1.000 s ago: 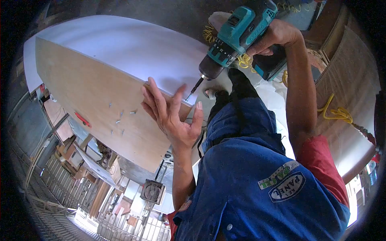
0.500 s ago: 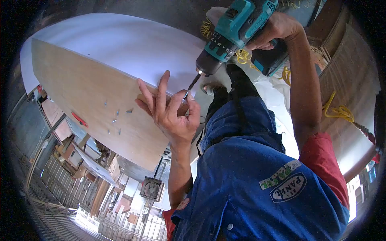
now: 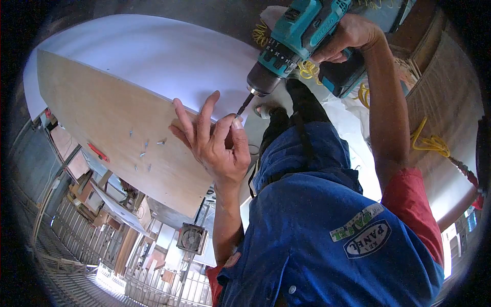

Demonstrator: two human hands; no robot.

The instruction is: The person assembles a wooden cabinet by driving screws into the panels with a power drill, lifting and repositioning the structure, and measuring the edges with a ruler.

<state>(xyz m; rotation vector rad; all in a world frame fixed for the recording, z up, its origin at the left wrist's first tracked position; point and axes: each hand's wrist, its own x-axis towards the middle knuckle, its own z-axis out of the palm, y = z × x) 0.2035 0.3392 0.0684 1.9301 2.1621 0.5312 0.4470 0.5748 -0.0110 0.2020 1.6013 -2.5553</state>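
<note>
My right hand [image 3: 340,43] is wrapped around the grip of a teal and black cordless drill [image 3: 291,43], which tilts down to the left. The dark driver bit [image 3: 245,104] in its chuck reaches to the fingertips of my left hand [image 3: 217,140]. There, thumb and index finger pinch a screw at the bit's tip, mostly hidden by the fingers, while the other fingers stay spread. Behind this hand lies a plywood panel [image 3: 112,112], close to its edge. Several loose screws [image 3: 143,147] and a red utility knife [image 3: 98,152] rest on the plywood.
A large white sheet [image 3: 148,51] lies along the plywood's far side. Yellow coiled hose [image 3: 429,141] hangs at the right by a brown panel [image 3: 450,102]. A fan [image 3: 192,238] stands at lower left, with boards and metal grating beyond.
The bit's tip and my left fingertips remain together, with the thumb shifted slightly up over the screw. The drill has moved slightly left; the panel appears a little further left in view.
</note>
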